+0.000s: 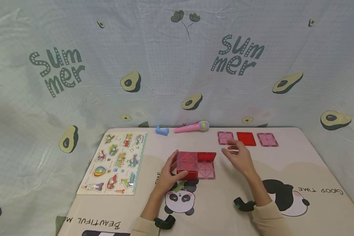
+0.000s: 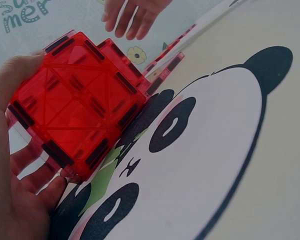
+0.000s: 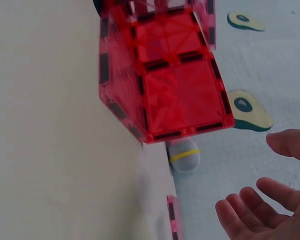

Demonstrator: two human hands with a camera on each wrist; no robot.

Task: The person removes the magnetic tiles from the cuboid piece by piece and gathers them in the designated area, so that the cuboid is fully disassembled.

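Note:
A small structure of translucent red and pink magnetic tiles stands near the middle of the table. Its left part is a box with a pink top, and its front red tile faces the left wrist camera. To the right of the box lies a flat pink tile, with an upright red tile along its back edge. My left hand grips the box from the left, its thumb at the front. My right hand hovers right of the structure with loosely spread fingers, holding nothing.
Along the back right lie a pink tile, a red tile and another pink tile. A pink toy microphone and a blue block lie at the back edge. On the left is a vehicle puzzle board.

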